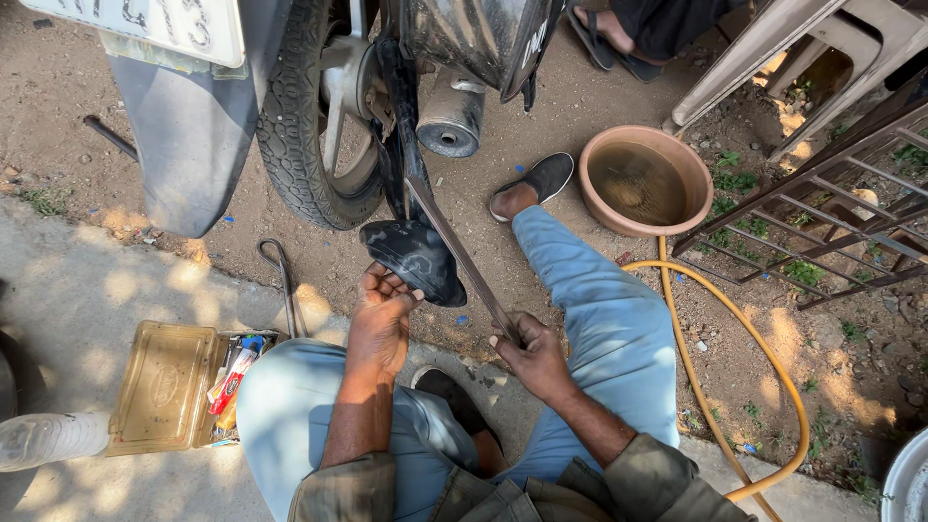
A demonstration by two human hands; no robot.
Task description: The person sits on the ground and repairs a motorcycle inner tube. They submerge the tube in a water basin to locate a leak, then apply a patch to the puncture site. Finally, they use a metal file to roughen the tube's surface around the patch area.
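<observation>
— Below your chin, what is cut off?

— Your elbows and lap leave the frame's lower edge; the motorcycle above is cropped, and the wheel (pixel 309 126) hub is hard to make out.

— State of the hands?

— Your left hand (pixel 385 307) is closed around the edge of the black inner tube (pixel 416 256). Your right hand (pixel 527 353) is clenched on the flat metal lever (pixel 459 253).

— Position of the tube?

— It hangs from the wheel, touching your left fingers, just left of the lever. Farther right sits a clay water basin (pixel 646 180).
</observation>
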